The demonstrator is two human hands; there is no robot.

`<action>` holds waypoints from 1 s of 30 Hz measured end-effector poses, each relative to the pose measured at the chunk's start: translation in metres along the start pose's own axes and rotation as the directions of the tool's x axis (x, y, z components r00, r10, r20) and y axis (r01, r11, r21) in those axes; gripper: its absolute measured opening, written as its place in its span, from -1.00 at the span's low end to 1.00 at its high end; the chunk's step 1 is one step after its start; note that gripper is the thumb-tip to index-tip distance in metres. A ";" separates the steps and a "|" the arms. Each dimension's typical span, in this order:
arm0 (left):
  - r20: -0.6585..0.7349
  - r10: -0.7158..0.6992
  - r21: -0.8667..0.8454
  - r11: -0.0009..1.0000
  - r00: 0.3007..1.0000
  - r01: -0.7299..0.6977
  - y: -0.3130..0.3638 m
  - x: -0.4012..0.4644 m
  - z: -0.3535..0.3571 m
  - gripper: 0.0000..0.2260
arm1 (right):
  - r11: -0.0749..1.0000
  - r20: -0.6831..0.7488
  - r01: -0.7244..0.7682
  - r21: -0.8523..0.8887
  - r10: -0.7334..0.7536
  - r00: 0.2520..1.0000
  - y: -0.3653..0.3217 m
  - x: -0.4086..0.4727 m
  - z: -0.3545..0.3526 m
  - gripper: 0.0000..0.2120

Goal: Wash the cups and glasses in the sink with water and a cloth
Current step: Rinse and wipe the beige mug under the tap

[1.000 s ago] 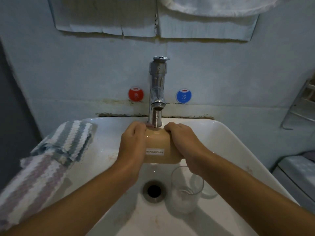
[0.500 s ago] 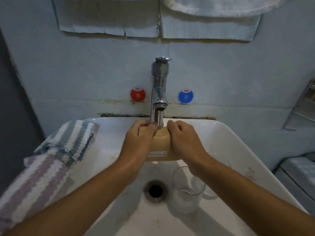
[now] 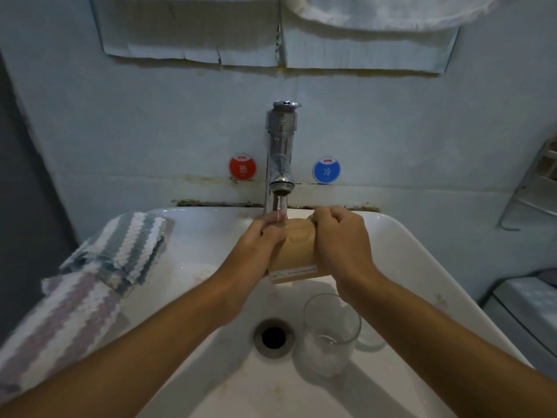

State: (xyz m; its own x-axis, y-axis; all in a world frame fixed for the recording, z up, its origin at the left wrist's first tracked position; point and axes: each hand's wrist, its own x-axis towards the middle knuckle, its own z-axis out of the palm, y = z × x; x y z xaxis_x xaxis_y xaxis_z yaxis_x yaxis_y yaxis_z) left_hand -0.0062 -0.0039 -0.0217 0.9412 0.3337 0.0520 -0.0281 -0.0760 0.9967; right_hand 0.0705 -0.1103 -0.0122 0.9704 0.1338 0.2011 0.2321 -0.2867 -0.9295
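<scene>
at the far left, a striped cloth [image 3: 90, 276] is lying draped over the left rim of the sink [image 3: 422, 267], untouched. moving right, the left hand [image 3: 259, 245] is curling round the left side of a tan cup [image 3: 297, 248], its fingertips lying under the thin stream that is falling from the tap [image 3: 281, 152]. the cup is being held on its side over the far half of the basin, just below the spout, a white label showing along its near edge. on the cup's right side the right hand [image 3: 340, 239] is gripping it, fingers bent over the far edge. near and to the right, a clear glass [image 3: 330, 333] is standing upright on the basin floor just beside the drain [image 3: 273, 337], apart from both hands. judged from its matt, opaque look, the cup is likely light and stiff, but becoming slippery as it is getting wet; holding it round the body with both hands is suiting it. the glass is probably fragile and slick, and is best being taken round its wall, low down.
</scene>
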 end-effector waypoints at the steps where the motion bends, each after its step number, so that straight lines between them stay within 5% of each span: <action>1: -0.002 0.006 0.002 1.000 1.000 -0.006 -0.001 0.000 0.001 -0.73 | 1.000 0.002 -0.009 0.007 0.009 1.000 0.000 0.000 0.000 -0.72; 11: -0.086 -0.021 -0.109 0.994 0.996 0.012 -0.001 0.000 -0.002 -0.76 | 1.000 0.009 -0.008 0.026 0.008 1.000 0.002 -0.001 0.002 -0.75; 18: -0.022 0.075 0.071 0.995 0.997 -0.073 -0.003 -0.001 0.003 -0.76 | 0.997 0.002 -0.009 0.071 0.009 1.000 0.003 -0.001 0.001 -0.74; 30: -0.295 0.094 0.158 0.986 0.951 -0.048 -0.003 -0.002 0.008 -0.73 | 0.992 0.047 0.016 0.126 -0.022 0.999 0.007 -0.011 0.013 -0.69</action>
State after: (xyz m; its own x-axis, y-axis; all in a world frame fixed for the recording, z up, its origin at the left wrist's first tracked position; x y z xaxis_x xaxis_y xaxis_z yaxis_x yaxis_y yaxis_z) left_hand -0.0050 -0.0115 -0.0255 0.7932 0.5872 0.1614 -0.0200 -0.2399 0.9706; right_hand 0.0603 -0.1015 -0.0250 0.9609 0.1843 0.2067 0.2373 -0.1627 -0.9577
